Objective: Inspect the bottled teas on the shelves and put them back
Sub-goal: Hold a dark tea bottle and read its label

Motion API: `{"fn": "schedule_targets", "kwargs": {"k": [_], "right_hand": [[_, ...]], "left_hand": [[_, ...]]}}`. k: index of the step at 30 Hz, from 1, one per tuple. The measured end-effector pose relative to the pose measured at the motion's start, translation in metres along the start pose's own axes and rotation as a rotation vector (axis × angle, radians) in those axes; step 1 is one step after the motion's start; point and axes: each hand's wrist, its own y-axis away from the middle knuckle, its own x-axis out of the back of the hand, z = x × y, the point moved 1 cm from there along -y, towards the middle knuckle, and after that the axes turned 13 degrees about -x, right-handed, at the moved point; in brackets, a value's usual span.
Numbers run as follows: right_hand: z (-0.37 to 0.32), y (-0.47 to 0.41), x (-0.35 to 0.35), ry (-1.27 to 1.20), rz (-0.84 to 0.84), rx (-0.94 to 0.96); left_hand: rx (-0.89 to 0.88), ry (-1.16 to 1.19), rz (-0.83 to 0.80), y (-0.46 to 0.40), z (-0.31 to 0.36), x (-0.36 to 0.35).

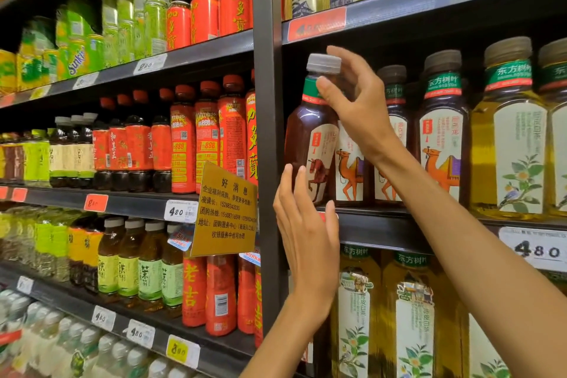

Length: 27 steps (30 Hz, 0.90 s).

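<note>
Brown tea bottle (310,138): right hand (356,101) pinches its neck.

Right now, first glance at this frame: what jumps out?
The two bare hands at centre: the right hand pinches the neck of a dark tea bottle with a grey cap, at the left end of its shelf beside the upright post, while the left hand is open, fingers straight, beside the bottle's lower part. Next, the wall of red bottles on the left and the gold notice card hanging below them.
</note>
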Motion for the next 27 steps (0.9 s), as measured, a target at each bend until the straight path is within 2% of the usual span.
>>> {"fn": "schedule_targets", "kwargs": {"k": [6,9,12,16,19,22,24,27], "right_hand": [[-0.007,0.010,-0.001,-0.277,-0.014,-0.036],[-0.012,0.013,0.004,-0.458,-0.026,-0.106],[-0.019,0.017,0.011,-0.576,-0.065,-0.150],[-0.025,0.028,0.017,-0.624,-0.137,-0.167],[-0.028,0.037,0.019,-0.503,-0.212,-0.218],[-0.025,0.044,0.016,-0.417,-0.320,-0.301],[-0.023,0.050,0.012,-0.472,-0.386,-0.386],[-0.016,0.060,0.008,-0.534,-0.371,-0.470]], "left_hand": [[0.048,0.089,0.046,0.000,0.000,0.007],[0.053,0.129,0.022,0.000,0.005,0.013],[0.140,0.285,-0.053,0.000,0.012,0.020],[0.231,0.603,-0.126,-0.001,0.016,0.033],[0.275,0.812,-0.222,0.006,0.020,0.046],[0.427,1.017,-0.373,0.027,0.023,0.057],[0.549,1.108,-0.401,0.040,0.025,0.063],[0.724,1.247,-0.419,0.052,0.028,0.071]]}}
